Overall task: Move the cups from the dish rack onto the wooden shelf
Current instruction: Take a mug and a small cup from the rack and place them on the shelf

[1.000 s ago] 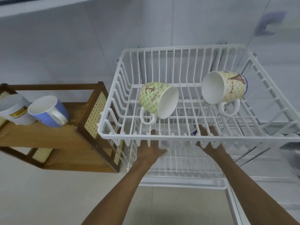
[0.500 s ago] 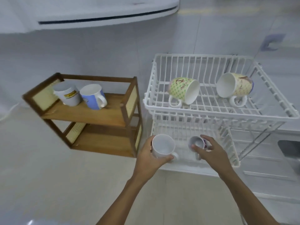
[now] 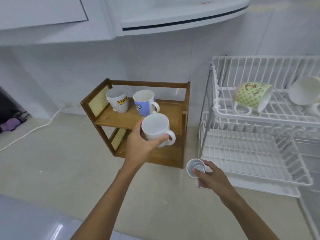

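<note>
Hands both loaded: left hand (image 3: pixel 141 146) wraps white mug (image 3: pixel 155 129) near wooden shelf (image 3: pixel 138 118), right hand (image 3: pixel 210 176) pinches small cup (image 3: pixel 195 168); crowding blue mug (image 3: pixel 144 103) w/ its handle could knock it.

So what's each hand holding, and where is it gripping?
Left hand grips a white mug around its body. Right hand pinches a small cup at its rim.
</note>
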The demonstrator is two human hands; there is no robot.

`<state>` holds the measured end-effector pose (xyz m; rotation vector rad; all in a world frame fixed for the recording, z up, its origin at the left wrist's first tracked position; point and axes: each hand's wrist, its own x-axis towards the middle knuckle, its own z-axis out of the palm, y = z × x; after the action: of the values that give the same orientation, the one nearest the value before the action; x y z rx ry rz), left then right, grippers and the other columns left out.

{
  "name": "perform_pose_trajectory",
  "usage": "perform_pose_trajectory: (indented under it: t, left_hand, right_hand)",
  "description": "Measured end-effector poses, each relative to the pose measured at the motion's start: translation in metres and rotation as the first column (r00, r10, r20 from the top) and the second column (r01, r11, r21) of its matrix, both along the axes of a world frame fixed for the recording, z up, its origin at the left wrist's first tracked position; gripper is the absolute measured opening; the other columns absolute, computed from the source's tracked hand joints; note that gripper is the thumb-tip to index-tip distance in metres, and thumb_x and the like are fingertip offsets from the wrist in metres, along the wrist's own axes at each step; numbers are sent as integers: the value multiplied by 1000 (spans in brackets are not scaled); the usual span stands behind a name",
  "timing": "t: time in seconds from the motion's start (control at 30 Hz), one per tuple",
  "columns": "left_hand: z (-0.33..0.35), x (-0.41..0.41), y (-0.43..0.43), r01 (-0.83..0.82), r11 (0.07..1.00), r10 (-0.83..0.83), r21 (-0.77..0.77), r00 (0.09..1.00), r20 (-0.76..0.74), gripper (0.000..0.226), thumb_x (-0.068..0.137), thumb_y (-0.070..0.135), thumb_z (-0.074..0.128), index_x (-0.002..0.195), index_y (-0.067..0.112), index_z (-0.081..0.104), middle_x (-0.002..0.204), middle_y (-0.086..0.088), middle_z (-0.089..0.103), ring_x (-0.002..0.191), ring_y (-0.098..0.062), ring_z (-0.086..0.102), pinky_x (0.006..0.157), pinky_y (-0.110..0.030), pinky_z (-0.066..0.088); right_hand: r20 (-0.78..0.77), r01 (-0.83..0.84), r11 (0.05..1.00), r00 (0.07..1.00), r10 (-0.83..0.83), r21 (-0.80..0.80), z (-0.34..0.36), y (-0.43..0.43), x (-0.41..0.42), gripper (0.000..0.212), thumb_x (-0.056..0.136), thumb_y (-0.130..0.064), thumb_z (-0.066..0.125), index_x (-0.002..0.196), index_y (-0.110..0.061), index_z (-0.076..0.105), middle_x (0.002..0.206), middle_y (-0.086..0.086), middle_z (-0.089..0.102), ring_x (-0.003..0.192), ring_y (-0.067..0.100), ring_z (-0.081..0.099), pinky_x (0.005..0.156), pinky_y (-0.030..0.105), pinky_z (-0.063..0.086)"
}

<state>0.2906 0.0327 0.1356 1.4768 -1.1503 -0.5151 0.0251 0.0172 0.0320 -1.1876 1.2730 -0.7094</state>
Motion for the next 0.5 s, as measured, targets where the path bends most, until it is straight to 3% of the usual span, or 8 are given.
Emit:
perform_pose_trajectory:
  t: [0.1, 0.27, 0.37, 0.5]
  left_hand:
    - [16, 15, -35, 89, 996, -88, -14, 994, 60, 86, 59, 57, 92, 133, 47, 50, 123, 27, 60, 116, 6, 56, 88, -17, 55]
    - [18, 18, -84, 214, 977, -212, -2, 967, 145, 94, 65, 51, 90, 141, 44, 35, 121, 33, 44, 122, 16, 39, 80, 5, 41]
    - [12, 17, -101, 250, 968, -248, 18, 943, 220, 96, 67, 53, 88, 144, 42, 31, 128, 26, 41, 118, 3, 44, 87, -7, 42]
    - [9, 22, -115, 263, 964, -255, 23, 904, 344, 97, 66, 64, 81, 144, 43, 28, 136, 20, 43, 122, -1, 38, 94, -27, 44]
  right_hand:
    - [16, 33, 999, 999, -33, 5, -5, 0, 36, 43, 64, -55, 86, 103, -46, 73, 95, -2, 79, 86, 17, 77, 76, 35, 66]
    - [16, 124, 992, 992, -124, 6, -13, -3, 75, 47, 62, -54, 87, 106, -43, 73, 101, -10, 77, 86, 15, 77, 75, 39, 66]
    - [-5, 165, 986, 986, -165, -2, -18, -7, 90, 47, 63, -55, 87, 105, -42, 72, 97, -8, 78, 83, 17, 77, 74, 41, 66]
    - [-2, 201, 979, 979, -201, 0, -25, -14, 108, 43, 62, -59, 86, 100, -44, 72, 93, -9, 77, 83, 15, 76, 70, 39, 66]
